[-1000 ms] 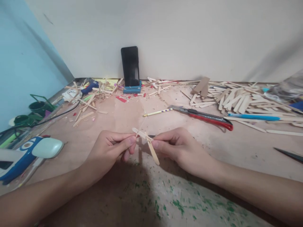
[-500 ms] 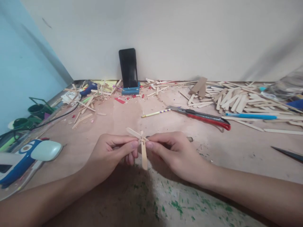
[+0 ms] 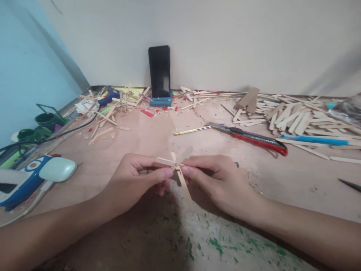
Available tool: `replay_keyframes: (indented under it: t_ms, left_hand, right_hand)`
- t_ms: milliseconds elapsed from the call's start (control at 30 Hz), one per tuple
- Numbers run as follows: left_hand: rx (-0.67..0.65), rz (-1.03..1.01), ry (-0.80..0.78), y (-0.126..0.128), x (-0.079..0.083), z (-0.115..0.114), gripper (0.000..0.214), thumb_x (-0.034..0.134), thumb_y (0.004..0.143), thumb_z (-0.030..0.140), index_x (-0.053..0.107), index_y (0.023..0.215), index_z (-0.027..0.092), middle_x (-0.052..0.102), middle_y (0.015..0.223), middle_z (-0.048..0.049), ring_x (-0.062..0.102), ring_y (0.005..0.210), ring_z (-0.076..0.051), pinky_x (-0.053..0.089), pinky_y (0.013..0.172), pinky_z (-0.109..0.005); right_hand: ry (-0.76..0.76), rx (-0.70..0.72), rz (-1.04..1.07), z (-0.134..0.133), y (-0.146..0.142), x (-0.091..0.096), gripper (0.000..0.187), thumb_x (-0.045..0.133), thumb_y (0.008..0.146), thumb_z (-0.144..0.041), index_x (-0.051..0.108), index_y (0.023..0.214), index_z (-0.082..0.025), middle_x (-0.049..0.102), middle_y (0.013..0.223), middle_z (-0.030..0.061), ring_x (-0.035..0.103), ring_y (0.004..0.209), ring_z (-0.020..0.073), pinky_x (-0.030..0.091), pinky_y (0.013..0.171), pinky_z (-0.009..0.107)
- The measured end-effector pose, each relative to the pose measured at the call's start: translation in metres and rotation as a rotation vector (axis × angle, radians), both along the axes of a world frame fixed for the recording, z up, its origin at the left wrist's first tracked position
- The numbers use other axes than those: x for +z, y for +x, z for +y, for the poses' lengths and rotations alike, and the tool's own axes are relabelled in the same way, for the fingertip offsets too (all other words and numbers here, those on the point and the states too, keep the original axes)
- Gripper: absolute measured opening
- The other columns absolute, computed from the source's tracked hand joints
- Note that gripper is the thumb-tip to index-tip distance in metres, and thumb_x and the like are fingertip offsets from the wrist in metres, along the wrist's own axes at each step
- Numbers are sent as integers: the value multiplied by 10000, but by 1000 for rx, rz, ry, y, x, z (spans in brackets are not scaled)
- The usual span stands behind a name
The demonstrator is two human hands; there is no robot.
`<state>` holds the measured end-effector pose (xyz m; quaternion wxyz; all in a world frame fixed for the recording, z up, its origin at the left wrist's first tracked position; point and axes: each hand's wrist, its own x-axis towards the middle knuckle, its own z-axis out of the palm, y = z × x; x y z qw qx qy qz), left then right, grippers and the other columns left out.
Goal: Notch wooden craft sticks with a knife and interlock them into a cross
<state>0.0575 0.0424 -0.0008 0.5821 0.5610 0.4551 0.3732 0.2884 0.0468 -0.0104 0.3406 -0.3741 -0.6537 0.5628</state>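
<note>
Between my two hands, above the table, is a small propeller of popsicle sticks [image 3: 184, 185], its blades spreading from a centre at my fingertips. My left hand [image 3: 143, 175] pinches it near the hub between thumb and forefinger, from the left. From the right, my right hand [image 3: 214, 175] also closes thumb and forefinger by the hub. One blade points down toward me, another lies to the left, and a blurred one rises to the upper right. The exact part under each fingertip is hidden.
Beyond my hands lie a pencil [image 3: 193, 130] and a red and black utility knife [image 3: 251, 139]. A pile of popsicle sticks [image 3: 293, 116] and a blue pen [image 3: 316, 140] are at right. A phone [image 3: 159, 71] leans upright at the back; a blue glue gun [image 3: 108, 96] lies left.
The propeller's blades have turned: the lower one swings from straight down toward the lower right, and a blade now shows at the upper right. The camera view has shifted slightly.
</note>
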Motion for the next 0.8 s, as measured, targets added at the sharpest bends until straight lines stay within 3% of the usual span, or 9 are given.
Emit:
replay_keyframes:
  t_ms: [100,200,300,433,567,800]
  left_hand:
    - [34,-10,0,-2,-2,2,145,886,881,326,923,805,209,773,668,-32,665,565,-120,569,543,-179]
    - [107,-12,19,-3,-4,4,118,926,865,319,912,824,209,792,710,-18,679,583,-99,547,542,-138]
    - [132,-14,25,-2,-7,5,112,945,850,313,914,838,206,794,707,-12,685,585,-92,545,541,-123]
    - [109,-18,16,-1,-8,5,114,969,837,300,914,809,204,793,699,-16,697,603,-97,572,568,-129]
    - [47,-18,0,-2,-6,6,142,963,858,328,920,793,209,779,680,-22,679,592,-101,581,569,-141]
    - [-25,-13,-15,-2,-4,3,122,936,886,311,925,792,234,790,682,-19,699,599,-110,589,577,-150]
  right_hand:
    - [-71,-106,-11,0,2,-1,285,764,1080,-424,809,889,-217,707,713,2,625,685,159,511,656,274]
    - [-196,-201,6,-1,5,-1,395,697,1119,-540,811,977,-189,690,637,10,583,554,137,438,526,251]
    - [-331,-115,55,-3,6,2,506,801,1028,-646,803,900,-156,712,630,45,591,519,125,426,493,233]
    - [-471,81,169,-2,3,4,493,967,887,-611,824,882,-138,775,718,63,606,512,110,460,476,223]
    - [-532,118,283,1,2,-1,466,969,908,-592,831,915,-147,734,687,9,525,484,59,412,454,179]
    - [-587,148,340,1,4,-2,338,970,920,-459,854,935,-141,699,678,-7,519,497,61,377,447,176]
